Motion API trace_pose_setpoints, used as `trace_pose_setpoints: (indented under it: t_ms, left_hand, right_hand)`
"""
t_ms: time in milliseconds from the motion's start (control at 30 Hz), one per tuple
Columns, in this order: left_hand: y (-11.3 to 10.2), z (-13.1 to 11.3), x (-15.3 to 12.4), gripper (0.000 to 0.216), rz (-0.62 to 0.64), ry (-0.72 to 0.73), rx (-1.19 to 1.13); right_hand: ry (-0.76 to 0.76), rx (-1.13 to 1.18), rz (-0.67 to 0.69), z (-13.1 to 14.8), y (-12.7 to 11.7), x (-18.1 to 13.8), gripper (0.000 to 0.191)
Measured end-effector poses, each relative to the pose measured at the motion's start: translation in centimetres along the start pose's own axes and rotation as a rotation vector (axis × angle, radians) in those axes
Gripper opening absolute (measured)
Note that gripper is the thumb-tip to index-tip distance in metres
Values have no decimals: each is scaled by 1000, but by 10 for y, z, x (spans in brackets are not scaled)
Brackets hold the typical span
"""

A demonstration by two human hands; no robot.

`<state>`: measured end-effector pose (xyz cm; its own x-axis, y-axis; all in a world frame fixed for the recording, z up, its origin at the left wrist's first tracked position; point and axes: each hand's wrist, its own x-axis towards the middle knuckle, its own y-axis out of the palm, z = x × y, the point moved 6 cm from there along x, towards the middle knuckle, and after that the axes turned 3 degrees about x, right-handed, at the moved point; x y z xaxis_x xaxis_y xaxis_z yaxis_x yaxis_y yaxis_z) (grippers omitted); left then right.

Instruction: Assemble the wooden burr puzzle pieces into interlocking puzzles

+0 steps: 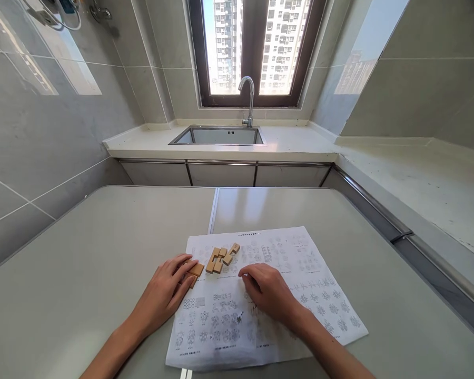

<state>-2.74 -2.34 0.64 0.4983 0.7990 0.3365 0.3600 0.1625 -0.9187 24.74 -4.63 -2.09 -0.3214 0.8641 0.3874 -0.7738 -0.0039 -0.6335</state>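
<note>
left hand [168, 292]: fingers laid flat on a small wooden piece [194, 271] near left edge of the sheet; pressing rather than gripping; not closed round it
right hand [266, 289]: fingers curled down, tips on the paper sheet [300, 263]; holding nothing; just right of the block cluster
wooden blocks [221, 258]: several tan pieces grouped, touching each other, on upper-left part of the sheet; one small piece slightly apart toward the sheet's top edge
step: looks like sorting or fitting puzzle pieces against the printed diagrams; early, most pieces loose, nothing built up
next move: likely needs a pinch on one piece and a match to a diagram; small pieces, easy to knock the cluster
surface: pale grey table, seam down the middle; sheet lying across the seam near the near edge
room: kitchen; sink [221, 137] and tap [248, 97] on far counter under a window [256, 47]; grey tiled walls; second counter along right side
</note>
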Motion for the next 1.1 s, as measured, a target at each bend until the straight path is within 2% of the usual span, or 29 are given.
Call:
trace_pose_setpoints:
  t_ms: [133,300,567,700,867,1000,1100]
  left_hand:
    - [-1,-7,-16,42,41,6,-57]
    - [-7,4,-24,50,79,-29,-119]
    - [-29,13,-28,87,311,71,-165]
    - [-38,20,-35,91,378,70,-202]
    - [-41,31,-41,77,332,28,-272]
    - [-33,24,-41,75,289,37,-261]
    - [-29,14,-38,62,201,-6,-279]
  right_hand:
    - [1,5,-4,0,-1,-1,20]
    - [9,1,-6,-2,-1,-1,20]
    - [19,-2,13,0,-3,-2,20]
    - [23,3,4,1,-4,-2,19]
    - [24,-9,9,-2,-2,-3,19]
    - [23,-20,9,-2,-2,-3,19]
    - [27,-15,11,-1,-2,-3,19]
